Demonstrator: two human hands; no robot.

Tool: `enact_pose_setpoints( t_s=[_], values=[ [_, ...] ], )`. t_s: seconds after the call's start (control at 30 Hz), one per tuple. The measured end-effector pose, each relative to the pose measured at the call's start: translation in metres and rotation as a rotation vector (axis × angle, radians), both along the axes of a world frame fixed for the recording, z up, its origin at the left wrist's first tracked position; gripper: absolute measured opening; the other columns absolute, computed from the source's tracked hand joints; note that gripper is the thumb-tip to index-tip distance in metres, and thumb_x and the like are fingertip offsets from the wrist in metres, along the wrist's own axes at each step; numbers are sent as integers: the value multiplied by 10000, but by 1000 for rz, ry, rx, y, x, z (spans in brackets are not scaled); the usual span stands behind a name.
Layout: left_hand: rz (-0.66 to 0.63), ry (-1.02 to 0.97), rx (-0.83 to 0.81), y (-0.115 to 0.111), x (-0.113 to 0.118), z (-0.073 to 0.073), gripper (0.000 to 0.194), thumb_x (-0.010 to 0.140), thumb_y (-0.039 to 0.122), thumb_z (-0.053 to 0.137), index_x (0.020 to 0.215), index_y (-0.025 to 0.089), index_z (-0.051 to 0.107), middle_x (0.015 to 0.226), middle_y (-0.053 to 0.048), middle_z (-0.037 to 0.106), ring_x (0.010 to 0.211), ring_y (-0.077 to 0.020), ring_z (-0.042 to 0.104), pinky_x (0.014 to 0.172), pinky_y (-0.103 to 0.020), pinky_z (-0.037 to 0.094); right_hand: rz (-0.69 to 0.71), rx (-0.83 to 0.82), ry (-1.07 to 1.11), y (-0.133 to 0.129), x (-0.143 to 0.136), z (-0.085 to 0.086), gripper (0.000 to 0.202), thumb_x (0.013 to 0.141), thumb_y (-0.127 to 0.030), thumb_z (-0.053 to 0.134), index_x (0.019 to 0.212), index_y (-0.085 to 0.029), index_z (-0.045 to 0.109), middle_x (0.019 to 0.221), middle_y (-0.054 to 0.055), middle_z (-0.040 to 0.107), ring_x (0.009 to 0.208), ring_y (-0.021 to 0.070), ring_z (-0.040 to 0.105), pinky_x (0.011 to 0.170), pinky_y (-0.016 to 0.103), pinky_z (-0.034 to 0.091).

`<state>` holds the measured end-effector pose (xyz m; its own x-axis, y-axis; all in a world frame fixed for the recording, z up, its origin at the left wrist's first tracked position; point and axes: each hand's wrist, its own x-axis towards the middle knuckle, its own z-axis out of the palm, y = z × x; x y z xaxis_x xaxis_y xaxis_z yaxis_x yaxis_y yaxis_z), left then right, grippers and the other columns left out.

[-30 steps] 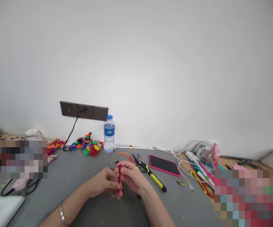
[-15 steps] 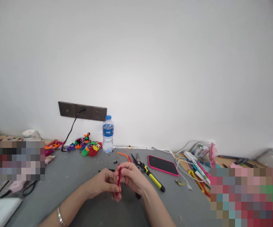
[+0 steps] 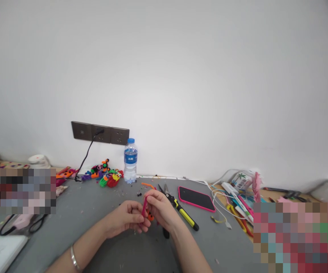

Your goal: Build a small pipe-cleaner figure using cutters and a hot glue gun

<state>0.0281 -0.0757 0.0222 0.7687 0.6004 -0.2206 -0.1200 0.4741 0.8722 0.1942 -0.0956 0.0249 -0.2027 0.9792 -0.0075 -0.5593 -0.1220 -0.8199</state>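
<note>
A short magenta pipe cleaner [image 3: 145, 206] is held nearly upright between my two hands, over the middle of the table. My left hand [image 3: 128, 218] pinches its lower part between thumb and fingers. At the upper end, the fingertips of my right hand [image 3: 159, 207] close on it. A small orange piece with dark spots [image 3: 150, 215] shows behind my fingers, mostly hidden. Just right of my right hand lie scissors [image 3: 185, 214] with yellow and black handles, blades apart. An orange pipe cleaner [image 3: 148, 185] rests on the table beyond my hands.
A water bottle [image 3: 130, 163] stands by the wall, beside several colourful fuzzy figures [image 3: 111, 178]. A phone in a pink case [image 3: 196, 198] lies to the right, near white cables [image 3: 220, 204] and cluttered tools. At the left front is a white box [image 3: 3, 252].
The grip on the magenta pipe cleaner has shifted; my left fingers sit higher on it and have spread a little. The orange piece behind my hands has come into sight.
</note>
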Motion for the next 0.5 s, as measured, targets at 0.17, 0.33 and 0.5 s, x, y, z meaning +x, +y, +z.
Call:
enact_pose_setpoints(
  t_s=[0.17,0.33,0.5],
  values=[
    [123,86,59,3,4,0,350,639,405,818,769,116,669,706,-71,736,596,-132,659,556,-212,467,-151,29,-58,3,-1,1,242,655,-317,816,765,-162,666,612,-39,589,537,82,517,549,205,404],
    [183,81,134,5,6,2,371,698,477,752,749,120,668,647,-25,686,504,-77,563,512,-189,431,-267,95,-154,8,3,-7,243,678,-338,793,746,-173,627,615,-48,573,530,81,498,546,206,386],
    [217,87,157,4,5,4,387,711,506,727,710,129,642,603,-7,644,464,-62,505,473,-176,382,-307,127,-211,10,3,-12,242,698,-351,776,748,-173,619,634,-44,575,545,89,517,563,216,402]
  ],
)
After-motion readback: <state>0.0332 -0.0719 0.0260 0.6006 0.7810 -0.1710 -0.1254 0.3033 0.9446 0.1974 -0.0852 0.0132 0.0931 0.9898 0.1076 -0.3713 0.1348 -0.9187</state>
